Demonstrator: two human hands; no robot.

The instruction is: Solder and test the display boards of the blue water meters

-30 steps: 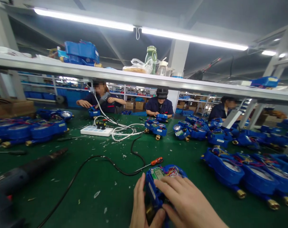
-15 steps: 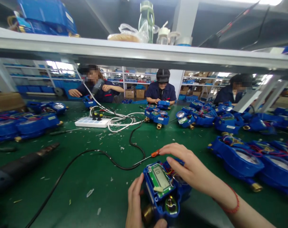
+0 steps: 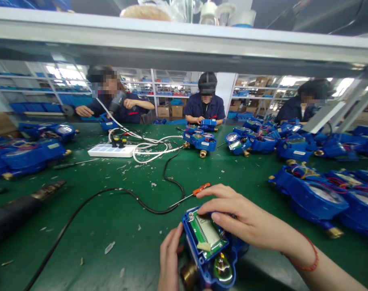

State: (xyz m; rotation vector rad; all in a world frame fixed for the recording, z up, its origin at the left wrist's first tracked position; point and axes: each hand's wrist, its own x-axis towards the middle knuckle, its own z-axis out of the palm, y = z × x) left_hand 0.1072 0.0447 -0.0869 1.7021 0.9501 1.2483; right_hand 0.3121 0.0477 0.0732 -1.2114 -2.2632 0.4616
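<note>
A blue water meter (image 3: 208,252) with an open top, a green display board and a brass fitting stands on the green table (image 3: 117,218) at the near edge. My left hand (image 3: 169,260) grips its left side. My right hand (image 3: 243,220), a red cord on the wrist, lies curled over the meter's far top edge, fingers touching the board and wires. An orange-handled screwdriver (image 3: 193,192) lies just beyond the meter.
A black cable (image 3: 111,194) crosses the table toward a white power strip (image 3: 109,150). A dark power tool (image 3: 23,202) lies at the left. Several blue meters (image 3: 311,194) crowd the right and left sides. Three people in dark uniforms work opposite, under a metal shelf (image 3: 184,40).
The view has tilted down. My right hand lifted off the meter, exposing the display, then settled back on its far top edge. My left hand kept its grip.
</note>
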